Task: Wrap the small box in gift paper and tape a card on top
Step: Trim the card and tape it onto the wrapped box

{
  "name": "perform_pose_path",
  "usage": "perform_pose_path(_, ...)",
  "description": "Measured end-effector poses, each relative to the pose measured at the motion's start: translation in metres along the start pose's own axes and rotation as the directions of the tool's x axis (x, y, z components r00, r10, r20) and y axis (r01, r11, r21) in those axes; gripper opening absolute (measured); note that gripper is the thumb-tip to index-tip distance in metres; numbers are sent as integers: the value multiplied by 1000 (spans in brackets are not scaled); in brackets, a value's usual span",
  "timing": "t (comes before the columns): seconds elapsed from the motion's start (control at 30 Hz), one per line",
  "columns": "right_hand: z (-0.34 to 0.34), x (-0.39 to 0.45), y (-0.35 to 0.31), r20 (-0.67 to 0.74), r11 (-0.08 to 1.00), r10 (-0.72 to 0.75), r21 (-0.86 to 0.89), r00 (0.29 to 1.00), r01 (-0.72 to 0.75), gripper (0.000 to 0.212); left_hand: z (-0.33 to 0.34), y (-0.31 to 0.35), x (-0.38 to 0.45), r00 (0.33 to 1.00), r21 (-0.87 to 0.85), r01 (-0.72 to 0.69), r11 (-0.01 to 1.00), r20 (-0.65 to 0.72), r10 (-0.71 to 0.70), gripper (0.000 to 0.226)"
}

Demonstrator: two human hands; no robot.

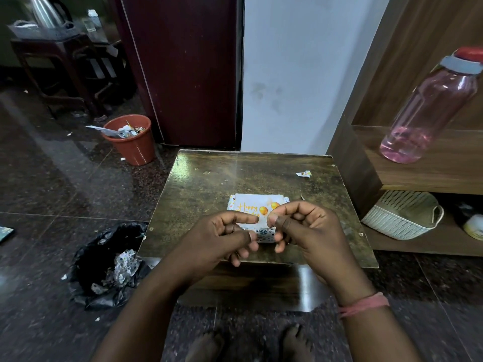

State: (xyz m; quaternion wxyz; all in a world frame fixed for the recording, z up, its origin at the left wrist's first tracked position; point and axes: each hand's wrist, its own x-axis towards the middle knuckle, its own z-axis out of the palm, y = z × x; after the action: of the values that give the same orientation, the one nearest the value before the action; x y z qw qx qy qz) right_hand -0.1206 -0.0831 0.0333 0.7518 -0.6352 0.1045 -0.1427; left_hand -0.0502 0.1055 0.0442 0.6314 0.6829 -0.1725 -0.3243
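Wrapping: the small box [257,218] sits papered near the front of the low table [209,178], a birthday card [257,207] lying on top.
Left hand [222,239]: fingers curled, thumb and forefinger nearly meeting above the card; whether they pinch tape cannot be told.
Right hand [300,228]: likewise curled, contents unclear.
Progress: wrapping looks done; fixing the card seems the step left.
Surroundings: paper scrap [304,174] lies well apart.

Floor, left: terracotta waste bin [130,139] holding scraps; black plastic bag [104,265] with crumpled paper. Right: pink water bottle [428,108] on wooden shelf [444,176]; white basket [402,215] beneath. Rear left: steel kettle [47,11].
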Motion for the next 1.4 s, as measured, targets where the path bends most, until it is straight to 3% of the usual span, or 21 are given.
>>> perform_pose_path(0.1, -4, 2, 0, -27, 1000, 6, 31, 1000, -5, 2, 0, -1, -1, 1000, -7, -6, 1000, 13, 6, 26)
perform_pose_path(0.27, -10, 4, -4, -81, 997, 3, 79, 997, 4, 19, 0, -2, 0, 1000, -107, 4, 994, -12, -6, 23)
perform_pose_path(0.37, -13, 5, -1, -122, 999, -8, 50, 993, 14, 11, 3, -3, 1, 999, -149, 28, 988, -30, -33, 20)
perform_pose_path(0.47, -22, 8, 1, -233, 999, -38, -34, 972, 31, 1, 4, -4, 1, 998, -156, 37, 987, -43, -45, 17)
perform_pose_path(0.53, -33, 10, 4, -339, 976, -112, -215, 934, 39, 8, 4, -4, 1, 998, -171, 41, 985, -44, -49, 17)
perform_pose_path(0.6, -47, 13, 13, -419, 880, -211, -475, 883, -15, 13, 4, -4, 1, 998, -188, 42, 981, -44, -51, 17)
perform_pose_path(0.7, -62, 11, 31, -393, 590, -277, -790, 877, -167, 10, 4, -5, 1, 997, -203, 45, 978, -45, -55, 21)
perform_pose_path(0.77, -63, 10, 39, -377, 444, -244, -863, 894, -242, 11, 4, -4, 1, 997, -211, 48, 976, -45, -59, 30)
perform_pose_path(0.87, -58, 10, 39, -385, 369, -207, -882, 899, -292, 13, 3, -5, 2, 997, -225, 53, 973, -47, -65, 32)
perform_pose_path(1.1, -60, 14, 40, -477, 420, -217, -833, 852, -359, 7, 3, -5, 3, 998, -305, 56, 951, -21, -66, 31)
perform_pose_path(1.4, -59, 15, 36, -517, 473, -158, -787, 841, -395, 25, 2, -4, 3, 999, -406, 36, 913, 18, -32, 27)
